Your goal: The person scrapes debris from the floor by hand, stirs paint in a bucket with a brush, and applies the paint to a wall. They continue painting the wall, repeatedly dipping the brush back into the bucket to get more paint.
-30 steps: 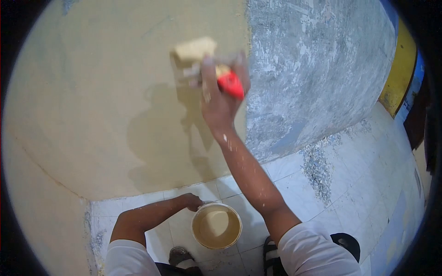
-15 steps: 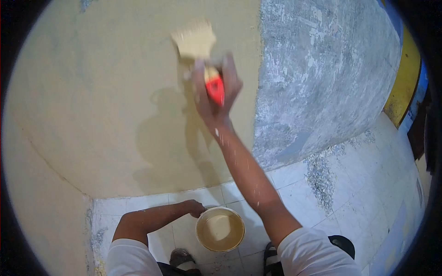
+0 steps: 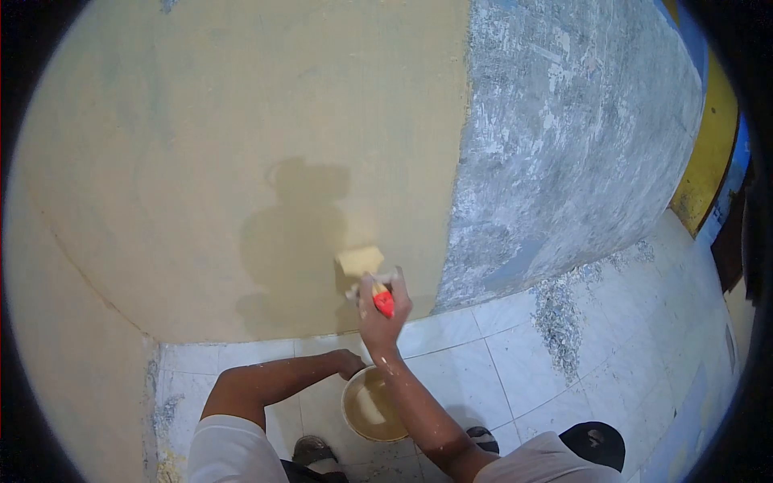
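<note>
My right hand grips a wide paintbrush by its red and yellow handle. The pale, paint-coated bristles are at the lower part of the cream-painted wall. Below and to the left, my left hand is closed at the rim of a round bucket holding cream paint. My right forearm hides the bucket's right side. White paint specks mark my right hand and forearm.
Bare grey, patchy wall continues to the right of the cream area. Flakes of debris lie on the white tiled floor. A yellow panel stands at the far right. My feet are at the bottom edge, with a dark cap at lower right.
My right hand and the brush have moved down the wall, from its upper part to near its base. My left hand and the bucket have stayed almost in place.
</note>
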### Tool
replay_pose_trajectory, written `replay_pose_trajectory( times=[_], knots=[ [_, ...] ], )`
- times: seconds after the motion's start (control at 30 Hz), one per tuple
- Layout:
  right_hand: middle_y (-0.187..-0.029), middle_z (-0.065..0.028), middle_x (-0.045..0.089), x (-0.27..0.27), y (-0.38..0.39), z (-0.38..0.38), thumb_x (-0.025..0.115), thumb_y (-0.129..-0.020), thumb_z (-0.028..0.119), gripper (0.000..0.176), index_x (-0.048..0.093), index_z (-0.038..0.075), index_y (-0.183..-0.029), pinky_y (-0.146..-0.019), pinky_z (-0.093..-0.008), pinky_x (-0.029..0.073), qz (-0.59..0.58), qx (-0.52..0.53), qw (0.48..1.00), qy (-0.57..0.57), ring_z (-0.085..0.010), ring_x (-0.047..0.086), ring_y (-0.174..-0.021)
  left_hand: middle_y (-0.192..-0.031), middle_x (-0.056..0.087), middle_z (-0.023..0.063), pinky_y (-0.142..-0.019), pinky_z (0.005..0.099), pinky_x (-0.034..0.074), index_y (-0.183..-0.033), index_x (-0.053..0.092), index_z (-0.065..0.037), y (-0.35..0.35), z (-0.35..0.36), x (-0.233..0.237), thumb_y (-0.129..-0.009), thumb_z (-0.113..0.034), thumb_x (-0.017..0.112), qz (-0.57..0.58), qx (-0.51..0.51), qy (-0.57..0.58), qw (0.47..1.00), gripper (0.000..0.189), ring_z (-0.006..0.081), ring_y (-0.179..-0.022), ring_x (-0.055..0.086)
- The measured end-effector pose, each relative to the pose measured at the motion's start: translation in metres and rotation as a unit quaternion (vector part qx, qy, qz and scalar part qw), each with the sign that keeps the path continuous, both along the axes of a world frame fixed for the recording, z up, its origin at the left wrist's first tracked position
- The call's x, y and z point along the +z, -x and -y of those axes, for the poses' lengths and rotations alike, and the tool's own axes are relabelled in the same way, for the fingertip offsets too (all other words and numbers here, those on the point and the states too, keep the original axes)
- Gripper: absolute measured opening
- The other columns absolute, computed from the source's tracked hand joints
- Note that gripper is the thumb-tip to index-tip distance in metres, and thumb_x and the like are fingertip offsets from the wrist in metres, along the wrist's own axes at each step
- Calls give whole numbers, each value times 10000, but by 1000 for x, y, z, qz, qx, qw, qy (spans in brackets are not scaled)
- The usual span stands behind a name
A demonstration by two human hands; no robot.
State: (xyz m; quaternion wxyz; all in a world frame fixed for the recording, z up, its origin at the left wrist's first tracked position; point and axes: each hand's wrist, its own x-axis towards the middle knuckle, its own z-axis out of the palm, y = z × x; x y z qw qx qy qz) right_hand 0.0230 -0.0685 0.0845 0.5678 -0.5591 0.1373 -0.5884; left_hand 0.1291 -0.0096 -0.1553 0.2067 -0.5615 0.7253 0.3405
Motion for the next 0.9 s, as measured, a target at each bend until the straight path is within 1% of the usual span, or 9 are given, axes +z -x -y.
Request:
replay_pose_trajectory(
  times=[0.2, 0.27, 0.3, 0.4, 0.5, 0.6, 0.7, 0.83, 0.9],
  knots=[
    [-652, -54, 528, 142, -44, 6, 607, -921, 67, 124, 501, 20, -878, -480, -273, 418, 194, -4, 975, 108, -105, 537, -558, -1185, 659, 153, -918, 474, 494, -1258, 586, -155, -7, -3, -20, -869, -423, 610, 10, -8, 20, 1000, 473, 352, -1108, 613],
    [-637, -59, 517, 194, -64, 23, 602, -908, 56, 128, 488, 19, -865, -508, -293, 429, 246, -40, 952, 177, -129, 543, -571, -1154, 671, 156, -897, 473, 507, -1243, 594, -153, 1, -10, -6, -869, -409, 613, 20, 13, 8, 1000, 454, 358, -1074, 628],
    [-641, -63, 514, 222, -64, 24, 605, -901, 60, 139, 480, 20, -857, -520, -304, 433, 283, -23, 936, 206, -142, 544, -576, -1125, 679, 165, -871, 475, 517, -1214, 612, -156, 13, -16, 42, -875, -399, 601, 42, 20, -8, 999, 417, 365, -1031, 643],
    [-642, -64, 501, 296, -76, 42, 616, -886, 84, 171, 461, 26, -842, -529, -317, 439, 314, -24, 902, 296, -158, 541, -566, -1128, 676, 170, -866, 467, 518, -1186, 632, -127, -1, -37, -8, -887, -421, 575, 35, 42, 2, 999, 423, 362, -1026, 644],
    [-720, 7, 473, 321, -44, 37, 563, -939, 44, 135, 462, 48, -850, -525, -228, 448, 358, 66, 874, 322, -55, 471, -557, -1115, 681, 168, -859, 456, 521, -1159, 648, -94, 3, -49, -15, -893, -436, 570, 29, -16, -28, 999, 441, 350, -1020, 650],
    [-715, -2, 500, 316, -52, 42, 548, -925, 2, 89, 475, 40, -891, -520, -226, 445, 348, 145, 883, 281, -60, 470, -555, -1126, 678, 166, -866, 448, 520, -1155, 650, -69, -1, -61, -47, -891, -429, 584, 21, 10, -14, 1000, 451, 337, -1033, 648],
    [-647, -54, 516, 274, -86, 59, 623, -892, 102, 185, 461, 37, -829, -495, -298, 428, 278, -5, 913, 298, -125, 533, -552, -1150, 670, 164, -879, 452, 514, -1169, 650, -94, 13, -49, 10, -887, -420, 595, 56, 28, -54, 997, 435, 337, -1059, 639],
    [-630, -9, 542, 181, -68, 42, 626, -914, 81, 183, 472, 58, -819, -453, -255, 432, 254, 67, 951, 161, -65, 527, -535, -1168, 664, 156, -893, 463, 505, -1212, 626, -131, 5, -34, 13, -879, -414, 605, 32, 37, -33, 998, 437, 349, -1080, 627],
    [-615, 1, 528, 130, -38, 31, 630, -912, 60, 198, 464, 62, -805, -449, -246, 436, 163, 72, 982, 66, -59, 524, -517, -1168, 665, 152, -893, 466, 503, -1228, 613, -147, 5, -23, 27, -868, -399, 622, 32, 21, -34, 999, 439, 355, -1077, 625]
  ],
)
